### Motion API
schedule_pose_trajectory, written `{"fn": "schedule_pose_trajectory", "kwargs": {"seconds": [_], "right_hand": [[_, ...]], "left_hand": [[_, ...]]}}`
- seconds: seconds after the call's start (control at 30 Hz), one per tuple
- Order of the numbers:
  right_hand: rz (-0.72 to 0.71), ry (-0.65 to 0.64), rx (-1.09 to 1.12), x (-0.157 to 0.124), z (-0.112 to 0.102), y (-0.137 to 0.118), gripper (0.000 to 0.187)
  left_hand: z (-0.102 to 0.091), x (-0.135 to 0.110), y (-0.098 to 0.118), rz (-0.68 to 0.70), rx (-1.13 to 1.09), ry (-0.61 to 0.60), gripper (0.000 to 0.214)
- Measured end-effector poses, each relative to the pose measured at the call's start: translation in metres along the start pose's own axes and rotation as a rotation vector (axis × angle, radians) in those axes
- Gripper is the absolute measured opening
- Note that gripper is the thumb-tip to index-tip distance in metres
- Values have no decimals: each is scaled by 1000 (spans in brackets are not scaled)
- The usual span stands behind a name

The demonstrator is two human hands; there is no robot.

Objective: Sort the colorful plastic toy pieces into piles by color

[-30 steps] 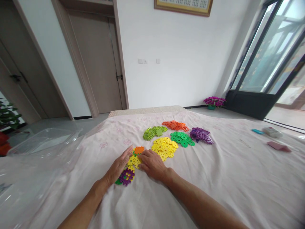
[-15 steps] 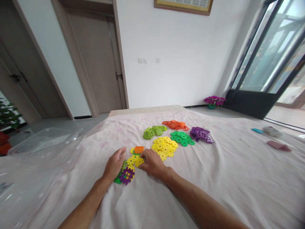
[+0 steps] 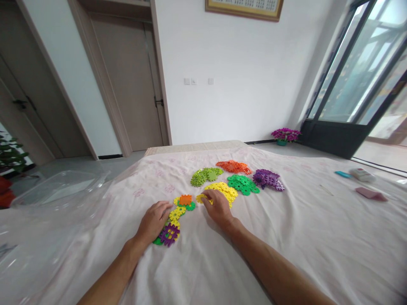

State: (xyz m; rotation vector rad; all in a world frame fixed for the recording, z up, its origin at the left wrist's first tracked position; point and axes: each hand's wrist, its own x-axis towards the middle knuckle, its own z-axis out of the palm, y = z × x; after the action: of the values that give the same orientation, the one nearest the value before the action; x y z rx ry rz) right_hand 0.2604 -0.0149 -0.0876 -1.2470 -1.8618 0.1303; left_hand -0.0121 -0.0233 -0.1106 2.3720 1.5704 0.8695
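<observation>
My right hand [image 3: 218, 207] pinches a yellow notched plastic disc [image 3: 200, 198] at the near left edge of the yellow pile [image 3: 230, 195]. My left hand [image 3: 155, 220] rests on the cloth with its fingers stretched out, holding nothing. Beside its fingertips lies a small mixed group of pieces: an orange square piece [image 3: 185, 200], a green disc [image 3: 191, 206], yellow discs [image 3: 174, 214] and a purple square lattice piece [image 3: 169, 234]. The left hand hides part of this group.
Sorted piles lie farther back: light green [image 3: 205, 176], orange-red [image 3: 234, 166], green [image 3: 243, 184] and purple [image 3: 269, 179]. Clear plastic containers [image 3: 60, 190] stand at the left. A pink cloth [image 3: 371, 193] and a white packet [image 3: 361, 174] lie at the right on the bedsheet [image 3: 305, 228].
My right hand has moved right and away from me, from the mixed group to the yellow pile, taking a yellow disc along. The left hand has barely shifted.
</observation>
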Motion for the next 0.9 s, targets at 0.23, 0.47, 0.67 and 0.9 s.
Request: {"fn": "schedule_pose_trajectory", "kwargs": {"seconds": [0.23,0.47,0.67,0.9], "right_hand": [[155,201,-226,9,-24,24,19],[-29,36,-156,3,-17,11,23],[-239,-282,-145,-8,-3,-19,30],[-286,-445,-224,-10,6,-25,44]], "left_hand": [[0,0,-1,5,9,-6,33],[2,0,-3,4,-13,8,32],[2,0,-2,14,-16,15,32],[3,0,-3,19,30,8,34]]}}
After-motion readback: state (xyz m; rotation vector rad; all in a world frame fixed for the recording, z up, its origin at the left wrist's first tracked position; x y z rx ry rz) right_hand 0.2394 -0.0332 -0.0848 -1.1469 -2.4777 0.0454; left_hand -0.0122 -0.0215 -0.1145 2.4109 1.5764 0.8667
